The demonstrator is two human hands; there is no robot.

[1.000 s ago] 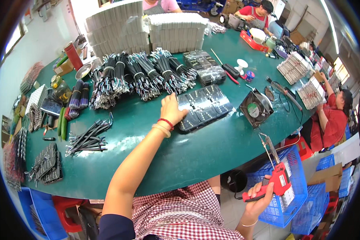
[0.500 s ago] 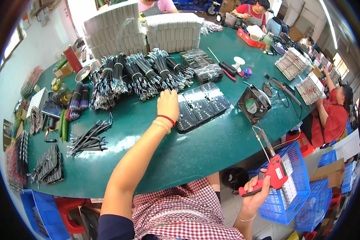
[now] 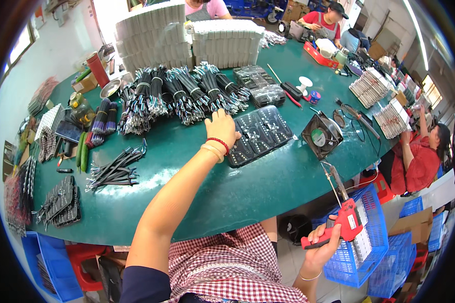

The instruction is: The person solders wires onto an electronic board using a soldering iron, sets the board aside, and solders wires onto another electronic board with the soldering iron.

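My right hand (image 3: pixel 320 247) grips a red soldering gun (image 3: pixel 350 220) by its handle, beyond the table's front edge. Its slim metal rods point up toward a small black fan (image 3: pixel 320 135) standing on the table. My left hand (image 3: pixel 221 126) reaches over the tabletop with its fingers bent and a little apart, the thumb out to the right. It is between a stack of black circuit boards (image 3: pixel 260 132) and the tips of bundled black cables (image 3: pixel 215 93). The fingertips are at the wire ends; whether they touch a wire I cannot tell.
Loose black cables (image 3: pixel 117 169) and more dark boards (image 3: pixel 60 202) lie on the left of the green table (image 3: pixel 187 214). Tall white stacks (image 3: pixel 151 38) stand behind the bundles. A screwdriver (image 3: pixel 288 88) and a white spool (image 3: pixel 304 82) lie far right. Other people work beyond.
My left hand has shifted slightly right; its thumb now stands out beside the boards. My right hand keeps its hold on the soldering gun. The whole view has shifted a little.
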